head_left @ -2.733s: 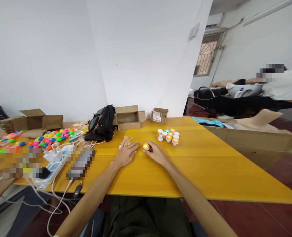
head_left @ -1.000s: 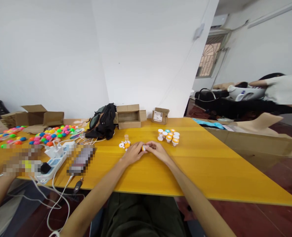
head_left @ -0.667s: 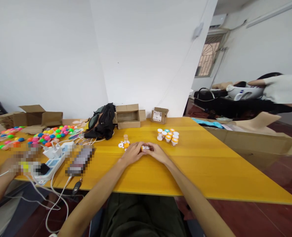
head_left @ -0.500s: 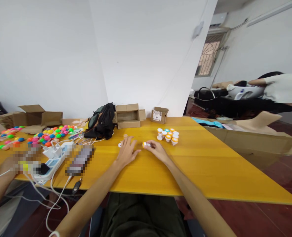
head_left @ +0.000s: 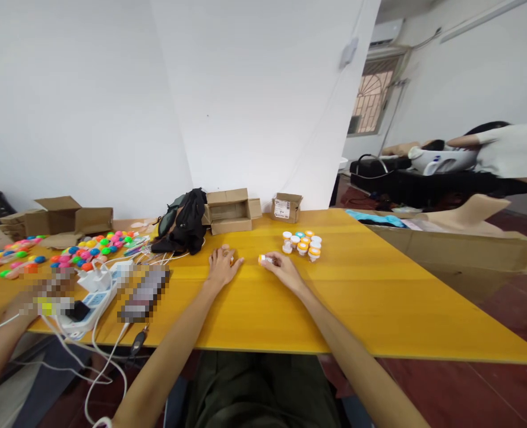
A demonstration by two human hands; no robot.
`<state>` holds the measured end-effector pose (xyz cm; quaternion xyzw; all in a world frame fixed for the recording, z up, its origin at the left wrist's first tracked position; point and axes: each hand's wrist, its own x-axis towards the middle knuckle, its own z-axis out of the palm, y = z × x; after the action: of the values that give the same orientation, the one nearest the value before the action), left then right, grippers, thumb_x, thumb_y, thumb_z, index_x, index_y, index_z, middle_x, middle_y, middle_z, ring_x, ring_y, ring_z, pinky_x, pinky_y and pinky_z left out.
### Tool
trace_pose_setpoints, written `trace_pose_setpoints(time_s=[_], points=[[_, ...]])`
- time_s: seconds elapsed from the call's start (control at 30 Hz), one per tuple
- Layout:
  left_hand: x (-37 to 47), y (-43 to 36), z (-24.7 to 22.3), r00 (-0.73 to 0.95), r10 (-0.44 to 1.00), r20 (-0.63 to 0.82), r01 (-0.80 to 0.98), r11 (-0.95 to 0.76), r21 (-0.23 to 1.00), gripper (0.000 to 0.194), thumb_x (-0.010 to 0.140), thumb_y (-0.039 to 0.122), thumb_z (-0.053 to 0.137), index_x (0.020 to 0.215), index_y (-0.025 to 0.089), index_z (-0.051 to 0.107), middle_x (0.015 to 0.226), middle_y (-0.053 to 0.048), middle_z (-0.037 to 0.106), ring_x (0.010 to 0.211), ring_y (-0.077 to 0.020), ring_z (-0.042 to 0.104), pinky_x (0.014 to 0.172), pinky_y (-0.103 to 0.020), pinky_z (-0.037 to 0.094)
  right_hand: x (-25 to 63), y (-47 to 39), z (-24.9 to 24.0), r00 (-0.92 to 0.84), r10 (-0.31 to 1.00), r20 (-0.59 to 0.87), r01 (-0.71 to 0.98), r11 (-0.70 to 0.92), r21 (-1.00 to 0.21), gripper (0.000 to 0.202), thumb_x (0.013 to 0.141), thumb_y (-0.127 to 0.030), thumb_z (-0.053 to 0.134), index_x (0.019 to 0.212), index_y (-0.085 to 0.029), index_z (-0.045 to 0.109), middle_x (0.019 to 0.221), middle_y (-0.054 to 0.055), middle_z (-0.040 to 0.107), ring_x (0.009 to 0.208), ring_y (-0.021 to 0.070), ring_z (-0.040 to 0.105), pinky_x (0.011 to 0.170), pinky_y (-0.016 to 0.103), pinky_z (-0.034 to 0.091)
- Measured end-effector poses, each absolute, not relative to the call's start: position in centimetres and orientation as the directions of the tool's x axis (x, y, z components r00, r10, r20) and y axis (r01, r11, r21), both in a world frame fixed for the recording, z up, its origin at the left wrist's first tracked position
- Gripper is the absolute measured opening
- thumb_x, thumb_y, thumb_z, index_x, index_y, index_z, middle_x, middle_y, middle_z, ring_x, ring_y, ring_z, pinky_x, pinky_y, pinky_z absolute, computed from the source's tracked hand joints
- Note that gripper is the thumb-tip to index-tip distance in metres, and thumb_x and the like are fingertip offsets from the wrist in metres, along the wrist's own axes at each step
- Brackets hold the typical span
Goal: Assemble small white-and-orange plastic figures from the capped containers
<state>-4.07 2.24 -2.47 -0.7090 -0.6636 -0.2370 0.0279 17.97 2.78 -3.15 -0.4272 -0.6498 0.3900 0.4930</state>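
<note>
My right hand (head_left: 285, 272) is closed around a small bottle (head_left: 263, 260) with a white and orange end, held on its side just above or on the yellow table. My left hand (head_left: 221, 270) lies palm down to the left, fingers apart and thumb stretched toward the bottle. Under its fingers a small tan round thing (head_left: 226, 246) peeks out; the rest of what lies there is hidden. Beyond my right hand stands a cluster of several small jars (head_left: 302, 244) with white, orange and teal lids.
An open cardboard box (head_left: 231, 217), a smaller box (head_left: 286, 208) and a black bag (head_left: 183, 223) stand along the wall. Colourful balls (head_left: 82, 249), a power strip (head_left: 94, 300) with cables and a phone (head_left: 145, 294) lie left. A co-worker's arm (head_left: 2, 336) reaches in there.
My left hand has come down and slightly left onto the small things on the table, covering the white round piece. My right hand keeps hold of the bottle, nearly still.
</note>
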Motion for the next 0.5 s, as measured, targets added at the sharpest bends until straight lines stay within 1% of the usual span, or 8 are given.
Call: trace_pose_setpoints(time_s=[0.07, 0.2, 0.37, 0.5], points=[[-4.1, 2.5, -2.4, 0.022, 0.928, 0.371, 0.956, -0.129, 0.264, 0.040, 0.093, 0.051, 0.056, 0.126, 0.031, 0.066, 0.135, -0.012, 0.059, 0.128, -0.0316, 0.050, 0.110, -0.048, 0.038, 17.9, 2.7, -3.1, -0.149, 0.941, 0.304, 0.162, 0.327, -0.931, 0.035, 0.068, -0.053, 0.074, 0.083, -0.021, 0.070, 0.081, 0.003, 0.072, 0.076, 0.0224, 0.064, 0.074, 0.035, 0.052], [-4.6, 3.4, -2.6, 0.035, 0.919, 0.392, 0.946, -0.157, 0.285, 0.037, 0.093, 0.048, 0.057, 0.124, 0.030, 0.067, 0.135, -0.012, 0.059, 0.127, -0.0315, 0.050, 0.109, -0.046, 0.039, 17.7, 2.6, -3.1, -0.146, 0.943, 0.300, 0.153, 0.321, -0.935, 0.036, 0.066, -0.054, 0.073, 0.081, -0.021, 0.069, 0.079, 0.003, 0.071, 0.074, 0.0225, 0.063, 0.073, 0.035, 0.051], [-4.9, 4.7, -2.7, 0.031, 0.916, 0.400, 0.934, -0.169, 0.314, 0.036, 0.092, 0.046, 0.058, 0.121, 0.027, 0.069, 0.134, -0.013, 0.059, 0.124, -0.0321, 0.052, 0.108, -0.046, 0.040, 17.7, 2.6, -3.3, -0.143, 0.943, 0.301, 0.161, 0.322, -0.933, 0.037, 0.066, -0.055, 0.071, 0.079, -0.021, 0.069, 0.076, 0.003, 0.070, 0.073, 0.0221, 0.062, 0.070, 0.034, 0.050], [-5.3, 5.8, -2.9, 0.026, 0.905, 0.425, 0.921, -0.187, 0.342, 0.034, 0.091, 0.046, 0.059, 0.116, 0.026, 0.071, 0.134, -0.013, 0.060, 0.121, -0.0315, 0.053, 0.107, -0.046, 0.041, 17.8, 2.6, -3.2, -0.144, 0.943, 0.301, 0.167, 0.323, -0.931, 0.036, 0.066, -0.054, 0.072, 0.080, -0.021, 0.070, 0.076, 0.003, 0.070, 0.072, 0.0219, 0.062, 0.070, 0.034, 0.050]])
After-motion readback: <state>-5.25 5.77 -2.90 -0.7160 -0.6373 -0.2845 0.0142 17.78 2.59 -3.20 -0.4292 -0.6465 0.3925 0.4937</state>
